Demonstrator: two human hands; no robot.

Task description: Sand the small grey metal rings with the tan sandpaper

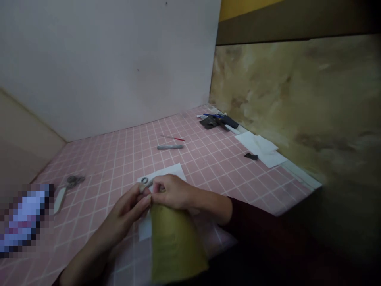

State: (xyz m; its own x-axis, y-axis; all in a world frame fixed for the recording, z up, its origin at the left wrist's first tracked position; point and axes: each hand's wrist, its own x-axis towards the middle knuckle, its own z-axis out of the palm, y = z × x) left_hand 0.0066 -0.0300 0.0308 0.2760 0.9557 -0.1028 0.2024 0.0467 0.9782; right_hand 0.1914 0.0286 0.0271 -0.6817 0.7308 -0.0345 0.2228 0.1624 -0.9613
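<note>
My left hand (127, 206) and my right hand (174, 192) meet above a white sheet of paper (166, 171), thumbs and fingertips close together. Between them sticks out the end of a thin grey piece (149, 183), pinched by the fingers; its kind is hard to make out. From under my right hand hangs a yellow sheet (175, 246), cloth-like or papery, with faint raised marks; its top edge is at the fingers. Both hands are closed. A small grey ring (144, 180) lies on the white paper just beyond the left fingertips.
On the pink tiled-pattern tabletop (125, 147) lie a grey rod (170, 147) and a thin red-handled tool (178, 139). Grey coiled pieces (74, 180) and a white strip (60, 200) are at left. White papers (262, 149) and dark scraps (210, 122) line the right wall. A blurred-out patch (26, 218) sits far left.
</note>
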